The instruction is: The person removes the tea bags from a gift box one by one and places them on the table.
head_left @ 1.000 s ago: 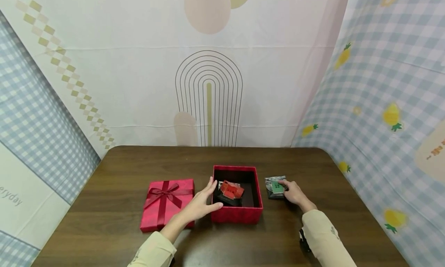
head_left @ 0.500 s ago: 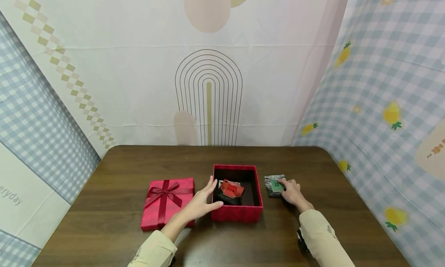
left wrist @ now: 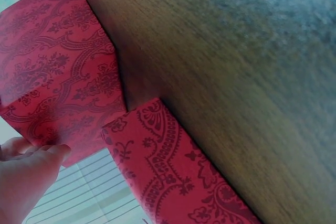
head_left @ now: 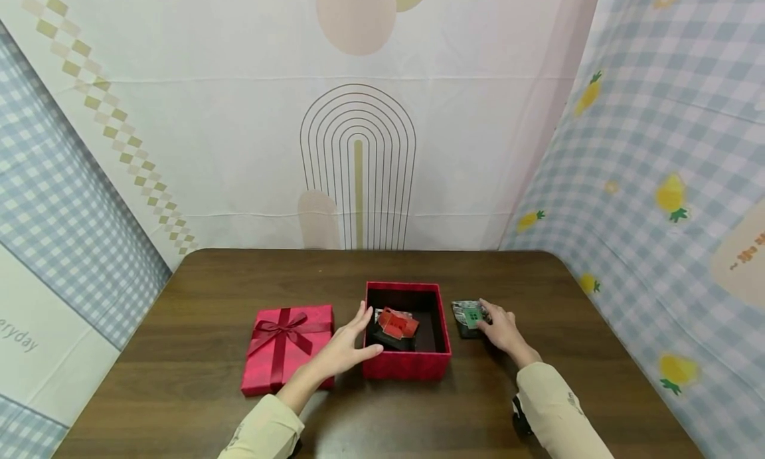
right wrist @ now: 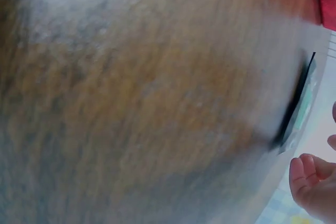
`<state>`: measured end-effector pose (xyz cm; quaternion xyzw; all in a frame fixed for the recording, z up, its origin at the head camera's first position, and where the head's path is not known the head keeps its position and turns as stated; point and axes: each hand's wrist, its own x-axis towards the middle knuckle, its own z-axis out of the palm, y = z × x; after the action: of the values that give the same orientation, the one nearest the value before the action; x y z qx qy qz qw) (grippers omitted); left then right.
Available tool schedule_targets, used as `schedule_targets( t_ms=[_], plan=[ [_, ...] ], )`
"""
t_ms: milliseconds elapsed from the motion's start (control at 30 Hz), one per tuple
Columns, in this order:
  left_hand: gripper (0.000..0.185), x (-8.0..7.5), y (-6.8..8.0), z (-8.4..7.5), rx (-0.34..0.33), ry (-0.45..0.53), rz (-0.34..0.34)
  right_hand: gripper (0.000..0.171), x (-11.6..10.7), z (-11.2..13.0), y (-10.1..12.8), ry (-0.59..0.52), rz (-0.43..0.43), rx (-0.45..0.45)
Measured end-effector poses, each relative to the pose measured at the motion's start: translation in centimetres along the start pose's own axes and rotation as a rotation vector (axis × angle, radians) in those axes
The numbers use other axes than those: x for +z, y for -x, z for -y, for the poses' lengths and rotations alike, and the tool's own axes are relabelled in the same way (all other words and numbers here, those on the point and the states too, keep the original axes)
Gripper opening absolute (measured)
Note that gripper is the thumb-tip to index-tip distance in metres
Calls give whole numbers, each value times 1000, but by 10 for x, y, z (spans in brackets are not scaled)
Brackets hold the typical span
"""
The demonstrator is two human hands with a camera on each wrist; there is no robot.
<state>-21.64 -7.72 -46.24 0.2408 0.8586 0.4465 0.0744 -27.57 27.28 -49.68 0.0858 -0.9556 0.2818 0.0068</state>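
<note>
Packing is under way, I judge: my right hand (head_left: 501,331) pinches the green packet (head_left: 472,317) at three o'clock of the red box (head_left: 406,366), left hand (head_left: 345,348) flat against it; next, lift it in.

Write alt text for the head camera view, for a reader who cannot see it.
A person's left hand rests against an open red gift box holding a red-labelled packet, while the right hand touches a green-labelled packet beside it. A ribboned red lid lies left on the wooden table.
</note>
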Motion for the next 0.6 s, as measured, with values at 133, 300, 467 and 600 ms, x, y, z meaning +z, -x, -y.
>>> schedule_targets(
  t_ms=[133,300,467,600],
  plan=[
    [76,0,0,0,-1,-4,1,56,-5,5,0,-48,14,19],
    [77,0,-1,1,2,-6,0,59,-9,14,3,-133,-3,13],
    [77,0,0,1,6,-9,-5,57,-9,30,4,-169,-44,-15],
    [77,0,0,0,4,-8,-4,56,-10,44,3,-188,-62,-45]
  ],
)
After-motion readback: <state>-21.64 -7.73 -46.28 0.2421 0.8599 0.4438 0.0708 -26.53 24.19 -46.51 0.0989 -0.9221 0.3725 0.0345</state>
